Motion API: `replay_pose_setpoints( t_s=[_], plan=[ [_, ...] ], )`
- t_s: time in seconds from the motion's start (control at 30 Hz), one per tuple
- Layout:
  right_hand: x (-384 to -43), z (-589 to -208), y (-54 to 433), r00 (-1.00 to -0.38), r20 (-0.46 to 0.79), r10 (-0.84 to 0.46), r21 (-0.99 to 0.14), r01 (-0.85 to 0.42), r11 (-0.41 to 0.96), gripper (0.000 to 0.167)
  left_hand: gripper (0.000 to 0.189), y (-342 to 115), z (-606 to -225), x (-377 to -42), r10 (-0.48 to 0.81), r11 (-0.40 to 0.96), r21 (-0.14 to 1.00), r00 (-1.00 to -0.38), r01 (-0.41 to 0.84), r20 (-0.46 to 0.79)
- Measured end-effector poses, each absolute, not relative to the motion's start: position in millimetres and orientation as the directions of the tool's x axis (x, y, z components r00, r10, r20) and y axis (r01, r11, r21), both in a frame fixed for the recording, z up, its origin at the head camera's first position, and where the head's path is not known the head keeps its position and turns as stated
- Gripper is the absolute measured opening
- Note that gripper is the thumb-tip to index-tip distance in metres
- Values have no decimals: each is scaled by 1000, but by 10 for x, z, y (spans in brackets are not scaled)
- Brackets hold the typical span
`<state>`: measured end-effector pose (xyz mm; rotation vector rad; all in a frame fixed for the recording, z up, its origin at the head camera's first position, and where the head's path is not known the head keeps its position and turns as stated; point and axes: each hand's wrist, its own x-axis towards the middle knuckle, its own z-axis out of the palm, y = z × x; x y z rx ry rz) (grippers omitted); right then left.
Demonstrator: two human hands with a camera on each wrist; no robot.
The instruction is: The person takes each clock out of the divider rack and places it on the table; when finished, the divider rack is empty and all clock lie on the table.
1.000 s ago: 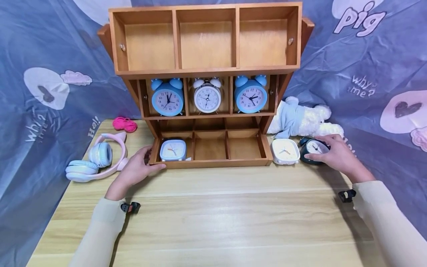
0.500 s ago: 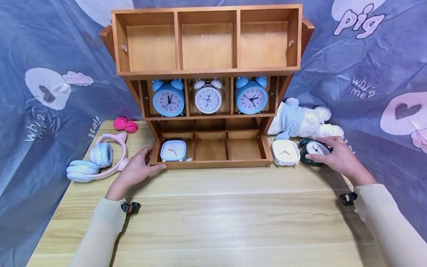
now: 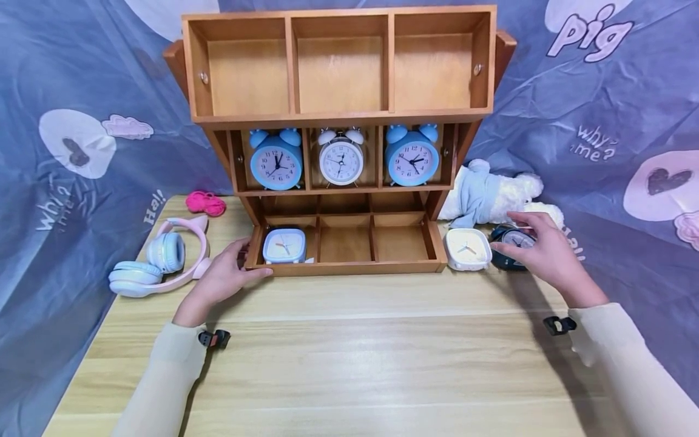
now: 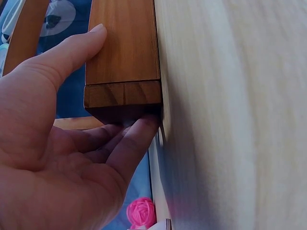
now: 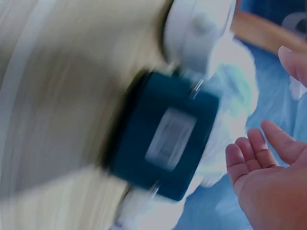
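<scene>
At the lower left corner of the wooden shelf [image 3: 349,269], my left hand [image 3: 221,280] grips the bottom tray, its thumb on the front board [image 4: 122,48] and its fingers at the end face. My right hand [image 3: 550,260] hovers at the dark green alarm clock [image 3: 517,239], thumb and fingers spread and holding nothing. In the right wrist view a gap shows between the right hand [image 5: 276,182] and the clock's green body [image 5: 148,108]. A white square clock [image 3: 468,249] stands between the green one and the shelf. A light blue square clock [image 3: 284,246] occupies the tray's left compartment.
The middle shelf row holds a blue twin-bell clock [image 3: 276,167], a white one [image 3: 341,162] and another blue one [image 3: 412,164]. Headphones [image 3: 164,261] and pink yarn [image 3: 205,203] lie left of the shelf. A white plush toy [image 3: 508,197] lies behind the right-hand clocks.
My right hand has let go of the dark green clock and lifted slightly, shifting left with its fingers spread. My left hand keeps its place on the shelf corner.
</scene>
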<state>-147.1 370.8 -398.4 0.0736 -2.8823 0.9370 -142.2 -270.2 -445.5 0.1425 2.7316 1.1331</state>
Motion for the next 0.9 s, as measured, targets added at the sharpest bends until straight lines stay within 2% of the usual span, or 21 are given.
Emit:
replay_pose_setpoints(
  t_s=[0.5, 0.67, 0.9],
  plan=[
    [-1425, -3963, 2927, -966, 173, -194, -782, -254, 570, 70, 103, -2694, -4491, -1444, 147, 708, 706, -979, 4, -142],
    [-1429, -4017, 2593, -959, 161, -234, -819, -262, 510, 66, 102, -2702, -4492, -1440, 151, 703, 712, -979, 9, -137],
    [-1540, -4169, 1969, -942, 115, -316, -869, -250, 428, 71, 103, -2716, -4488, -1463, 153, 703, 711, -979, 12, -135]
  ],
)
